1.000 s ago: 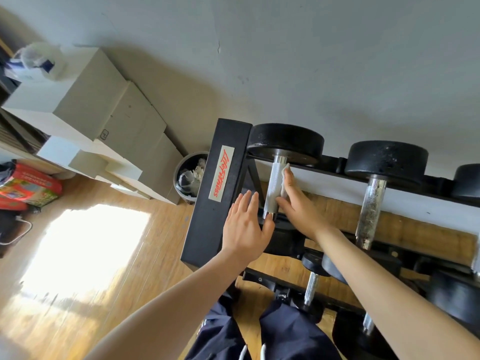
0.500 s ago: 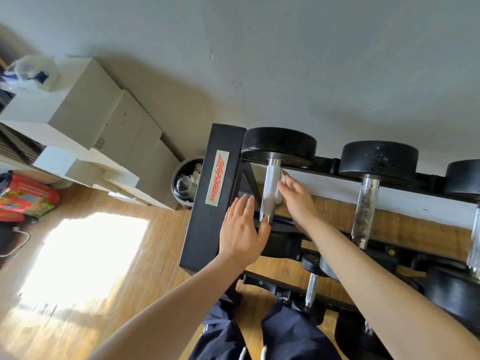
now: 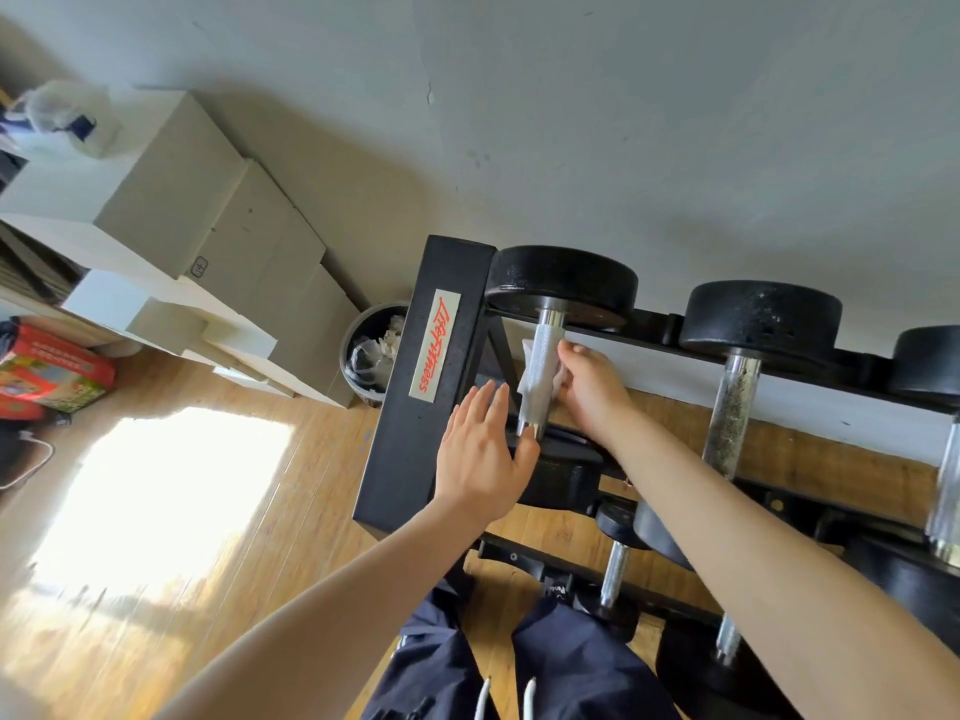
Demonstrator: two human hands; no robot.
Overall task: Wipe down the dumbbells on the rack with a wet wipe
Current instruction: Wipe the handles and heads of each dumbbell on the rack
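Dumbbell (image 3: 545, 366) lay leftmost on the rack (image 3: 431, 366) top tier. Nearest, the left hand (image 3: 480, 454) hovered flat-fingered beside its handle; beyond, the right hand (image 3: 587, 387) pinched the wet wipe (image 3: 530, 366) around it. Tight room between rack upright and handle risked snagging the wipe; rightward lay more space.

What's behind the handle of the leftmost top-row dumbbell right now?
The white wet wipe is wrapped behind the handle, held by the right hand. Its edge pokes out left; the part under the fingers is hidden.
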